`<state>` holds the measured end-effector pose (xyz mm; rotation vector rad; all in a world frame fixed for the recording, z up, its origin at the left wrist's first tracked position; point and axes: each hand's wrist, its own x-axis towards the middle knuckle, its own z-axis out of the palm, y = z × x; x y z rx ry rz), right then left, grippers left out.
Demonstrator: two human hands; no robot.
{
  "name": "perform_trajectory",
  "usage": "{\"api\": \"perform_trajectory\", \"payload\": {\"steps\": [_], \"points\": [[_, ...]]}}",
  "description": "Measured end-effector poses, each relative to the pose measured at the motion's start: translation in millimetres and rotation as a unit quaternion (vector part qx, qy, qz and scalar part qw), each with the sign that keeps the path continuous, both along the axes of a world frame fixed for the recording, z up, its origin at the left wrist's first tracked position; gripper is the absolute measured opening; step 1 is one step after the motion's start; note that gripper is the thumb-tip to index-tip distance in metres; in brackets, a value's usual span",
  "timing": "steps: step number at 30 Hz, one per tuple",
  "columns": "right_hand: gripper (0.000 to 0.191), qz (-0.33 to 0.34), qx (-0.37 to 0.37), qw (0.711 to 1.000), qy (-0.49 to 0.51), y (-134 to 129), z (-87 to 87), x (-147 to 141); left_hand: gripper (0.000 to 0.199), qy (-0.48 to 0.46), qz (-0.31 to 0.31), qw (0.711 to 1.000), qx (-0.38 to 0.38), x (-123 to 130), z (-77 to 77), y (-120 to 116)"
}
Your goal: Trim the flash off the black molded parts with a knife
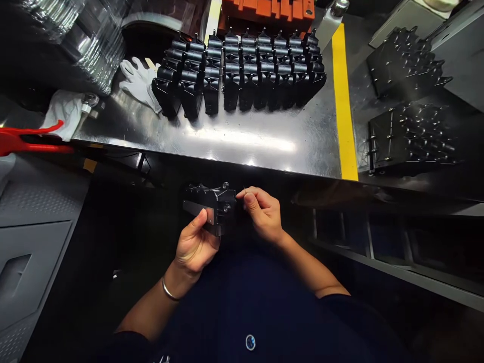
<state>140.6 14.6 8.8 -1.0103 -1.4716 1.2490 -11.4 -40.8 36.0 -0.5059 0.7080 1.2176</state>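
My left hand (197, 242) grips a black moulded plastic part (223, 199) from below, its thumb pressed on a flat, shiny plate (194, 207) along the part's side. Round bosses stick out at the part's right end. Just right of that end is my right hand (264, 212), thumb and forefinger pinched together. A thin sliver shows at those fingertips, too small to name. Both hands are in front of the metal bench (242, 141), below its edge. On the bench stand rows of similar black parts (245, 70).
Left of the rows lies a white glove (139, 83), with plastic-wrapped stacks (94, 50) behind. A red-handled tool (34, 141) juts in at the left edge. Yellow tape (344, 101) crosses the bench; more black parts (408, 65) stand right of it. An orange block (268, 10) is at the back.
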Motion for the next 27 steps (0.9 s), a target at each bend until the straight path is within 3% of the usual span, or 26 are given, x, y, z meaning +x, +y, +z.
{"api": "perform_trajectory", "payload": {"steps": [3, 7, 14, 18, 23, 27], "points": [[0.025, 0.119, 0.161, 0.976, -0.081, 15.3, 9.3, 19.3, 0.056, 0.037, -0.012, 0.999, -0.034, -0.2, 3.9, 0.7], [0.02, 0.151, 0.235, 0.949, -0.147, 22.4, 14.1, 31.5, 0.05, 0.076, -0.025, 0.996, -0.049, 0.4, 5.4, 0.0], [0.027, 0.157, 0.205, 0.951, -0.168, 21.1, 11.8, 33.5, 0.035, 0.128, -0.03, 0.991, 0.01, -0.3, 4.0, -2.5], [0.027, 0.154, 0.209, 0.953, -0.158, 21.9, 10.7, 32.9, 0.027, 0.148, -0.064, 0.987, 0.019, 1.2, 3.5, -3.4], [0.026, 0.093, 0.207, 0.964, -0.137, 18.7, -0.8, 27.3, 0.024, 0.154, -0.081, 0.985, 0.018, 2.0, -1.4, -1.2], [0.037, 0.016, 0.115, 0.984, -0.138, 27.3, -20.4, 23.7, 0.02, 0.14, -0.092, 0.985, 0.048, 0.5, -0.3, -8.5]]}}
